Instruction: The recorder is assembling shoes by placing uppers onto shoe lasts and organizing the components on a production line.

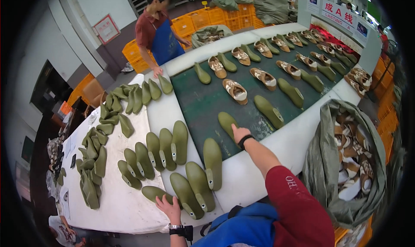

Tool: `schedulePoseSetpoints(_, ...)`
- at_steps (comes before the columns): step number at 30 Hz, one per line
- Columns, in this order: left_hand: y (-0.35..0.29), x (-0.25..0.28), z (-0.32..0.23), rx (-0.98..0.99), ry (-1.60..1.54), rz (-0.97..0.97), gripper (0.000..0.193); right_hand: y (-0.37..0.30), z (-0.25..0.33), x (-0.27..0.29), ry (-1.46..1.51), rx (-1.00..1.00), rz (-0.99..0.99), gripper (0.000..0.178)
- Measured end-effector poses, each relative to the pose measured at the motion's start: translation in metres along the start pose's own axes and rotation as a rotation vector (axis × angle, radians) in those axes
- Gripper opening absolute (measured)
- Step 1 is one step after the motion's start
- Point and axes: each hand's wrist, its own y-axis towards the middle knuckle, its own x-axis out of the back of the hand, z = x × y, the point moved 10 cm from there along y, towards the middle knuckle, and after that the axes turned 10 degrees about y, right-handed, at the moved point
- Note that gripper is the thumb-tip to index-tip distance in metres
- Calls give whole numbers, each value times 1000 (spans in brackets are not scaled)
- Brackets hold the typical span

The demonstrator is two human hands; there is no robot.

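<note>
My right hand (242,133) reaches over the dark green conveyor belt (196,113). Its fingers are closed around the heel end of an olive-green shoe last (226,121) lying there. At the near edge of the white table my left hand (170,210) curls over the end of another shoe last (154,193); part of its grip is hidden. Beside that hand stand more lasts, among them one green last (186,194) and a taller last (212,160). Farther up the belt, brown-and-white shoe uppers (235,91) lie in rows beside single lasts.
A heap of lasts (93,149) covers the left of the white table (129,212). Across the belt, a co-worker in a blue apron (166,48) touches a last. A grey-green sack of uppers (315,160) stands at the right. Orange crates (199,20) line the back.
</note>
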Motion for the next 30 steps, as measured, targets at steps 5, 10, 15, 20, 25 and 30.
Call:
schedulePoseSetpoints(5,1,-4,5,72,86,-200,26,24,-29,-15,121,-71,-10,54)
schedulePoseSetpoints(10,-7,-3,-5,76,171,-235,18,33,-43,-8,194,-81,-19,50)
schedulePoseSetpoints(15,-9,-5,-8,52,209,-244,15,33,-47,-3,174,-98,12,57)
schedulePoseSetpoints(20,-8,-3,-2,-36,127,-167,18,-5,-47,9,159,-91,42,59)
schedulePoseSetpoints(25,-18,2,2,-232,23,-106,24,-99,-49,58,455,-2,-138,46)
schedulePoseSetpoints(30,-19,11,-15,-324,-39,0,38,-256,-91,159,539,-67,-441,31)
